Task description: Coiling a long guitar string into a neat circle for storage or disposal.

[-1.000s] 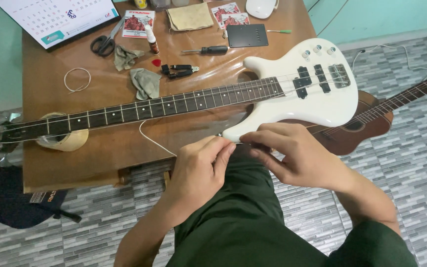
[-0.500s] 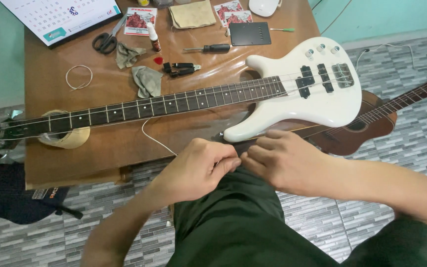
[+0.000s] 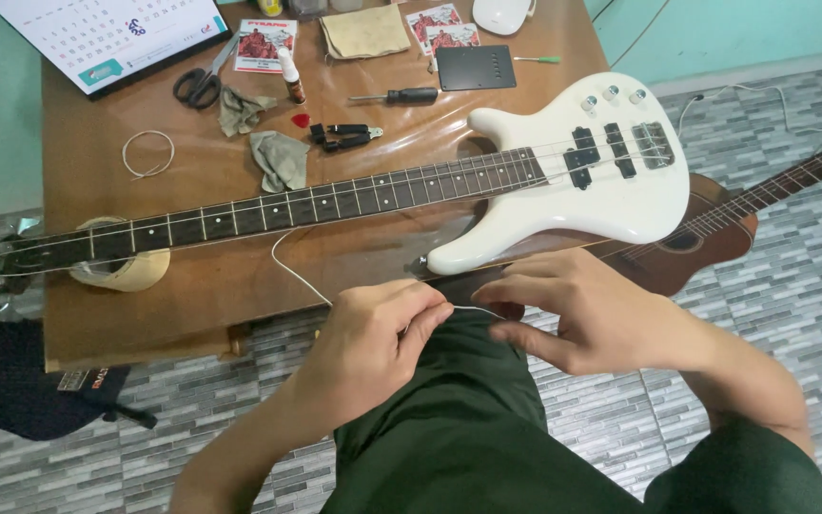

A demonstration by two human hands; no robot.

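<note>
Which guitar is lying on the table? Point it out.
The white bass. It lies flat across the wooden table, its dark neck running left. The brown acoustic guitar sits lower, beside the table, partly hidden under the bass's body.

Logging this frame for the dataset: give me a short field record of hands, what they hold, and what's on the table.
left hand: left hand, fingers pinched on a thin guitar string
right hand: right hand, fingers on the same string's other end, over the lap
string path: loops up from the hands to the table edge
table: wooden table bearing a white bass guitar, neck pointing left
tools: scissors, screwdriver, coiled string, rag
floor side: brown acoustic guitar partly under the bass
</note>
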